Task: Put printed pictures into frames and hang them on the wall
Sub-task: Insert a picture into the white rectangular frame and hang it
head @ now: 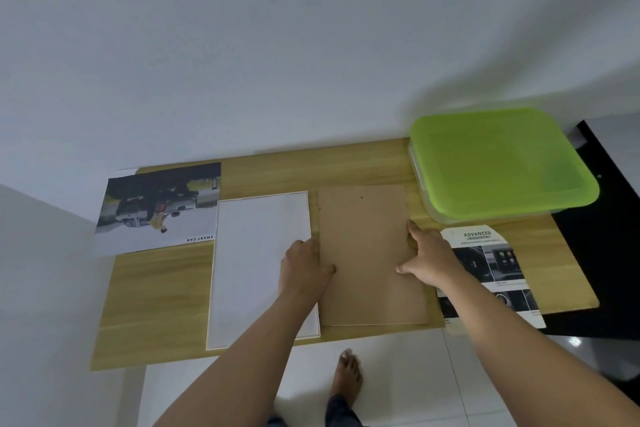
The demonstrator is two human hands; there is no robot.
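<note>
A brown backing board lies flat in the middle of the wooden table. My left hand grips its left edge, thumb on top of the board. My right hand holds its right edge, thumb on top and forefinger stretched along the side. Left of the board lies a white picture frame, face down or blank. A printed car picture rests at the table's back left, hanging over the edge. Another printed sheet, headed "ADVANCED", lies under my right wrist.
A clear storage box with a green lid stands at the table's back right, against the white wall. A black surface adjoins the table on the right. My bare foot stands on the white tiled floor below the table's front edge.
</note>
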